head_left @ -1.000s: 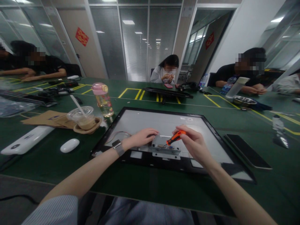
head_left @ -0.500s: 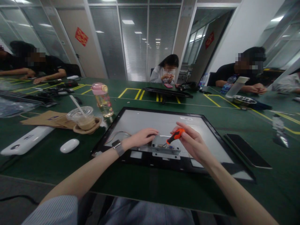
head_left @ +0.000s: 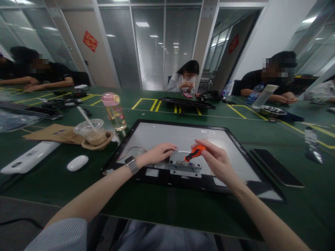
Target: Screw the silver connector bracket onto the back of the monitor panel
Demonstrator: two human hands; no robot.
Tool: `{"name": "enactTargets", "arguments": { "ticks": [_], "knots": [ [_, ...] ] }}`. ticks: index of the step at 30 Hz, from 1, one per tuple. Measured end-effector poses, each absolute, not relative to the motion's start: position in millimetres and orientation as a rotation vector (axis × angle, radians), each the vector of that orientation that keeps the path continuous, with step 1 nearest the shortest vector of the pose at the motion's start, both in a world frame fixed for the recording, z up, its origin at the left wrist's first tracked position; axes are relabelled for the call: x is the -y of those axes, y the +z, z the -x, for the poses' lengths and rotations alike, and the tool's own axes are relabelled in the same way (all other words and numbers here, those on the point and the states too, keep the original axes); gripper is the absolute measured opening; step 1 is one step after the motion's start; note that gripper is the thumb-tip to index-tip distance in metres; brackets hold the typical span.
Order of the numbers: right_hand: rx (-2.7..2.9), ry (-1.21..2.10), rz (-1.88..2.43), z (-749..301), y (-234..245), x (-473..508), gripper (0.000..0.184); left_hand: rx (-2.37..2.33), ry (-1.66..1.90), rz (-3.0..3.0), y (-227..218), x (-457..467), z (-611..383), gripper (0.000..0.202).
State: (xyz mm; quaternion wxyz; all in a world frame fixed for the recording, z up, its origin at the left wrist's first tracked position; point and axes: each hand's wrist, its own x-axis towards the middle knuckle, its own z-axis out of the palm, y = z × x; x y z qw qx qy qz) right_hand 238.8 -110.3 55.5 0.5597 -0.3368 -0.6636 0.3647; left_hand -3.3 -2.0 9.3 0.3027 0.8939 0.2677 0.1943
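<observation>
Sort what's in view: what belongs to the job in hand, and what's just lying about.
In the job:
- screwdriver, held in the right hand
- bracket, by the left hand
- panel, beneath both hands

Apparently just lying about:
- cup
- bottle
- paper bag
- phone

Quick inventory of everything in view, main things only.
Table: one, green, full width
Panel: one, grey, black-framed, centre
Bracket: one, silver, on panel
Screwdriver: one, orange-black, over bracket
Pink-topped bottle: one, clear, left
Lidded cup: one, clear, left
Paper bag: one, brown, left
Oval case: one, white, left
Slab: one, black, right
Bowl: one, silver, far right
Other people: five, dark or pale tops, opposite
Left grip: one, beside bracket
Right grip: one, holding screwdriver
</observation>
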Motion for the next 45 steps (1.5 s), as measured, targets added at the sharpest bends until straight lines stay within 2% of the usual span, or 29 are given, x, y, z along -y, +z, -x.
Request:
{"name": "enactTargets", "arguments": {
  "ticks": [4, 10, 14, 27, 34, 45],
  "knots": [
    [1.634, 0.736, 0.82, -235.6, 59.1, 115.3, 0.025, -0.696, 0.52, -2.361, 6.0, -1.0, 3.3, 0.028],
    [1.582, 0.754, 0.763, -236.7, 56.5, 114.5, 0.013, -0.7, 0.489, -2.365, 11.3, 1.0, 2.2, 0.027],
    [1.565, 0.823, 0.79, -237.1, 57.2, 114.9, 0.027, -0.691, 0.509, -2.362, 13.7, 3.1, 2.2, 0.027],
    [1.54, 0.66, 0.865, -237.5, 61.4, 111.7, 0.014, -0.719, 0.485, -2.353, 12.1, 2.9, 2.2, 0.028],
    [1.564, 0.493, 0.903, -234.8, 61.3, 113.2, 0.024, -0.755, 0.501, -2.36, 9.0, 2.8, 2.0, 0.031],
    [1.603, 0.655, 0.888, -244.5, 55.1, 106.6, 0.026, -0.758, 0.491, -2.372, 7.5, 1.0, 1.0, 0.03]
  ]
}}
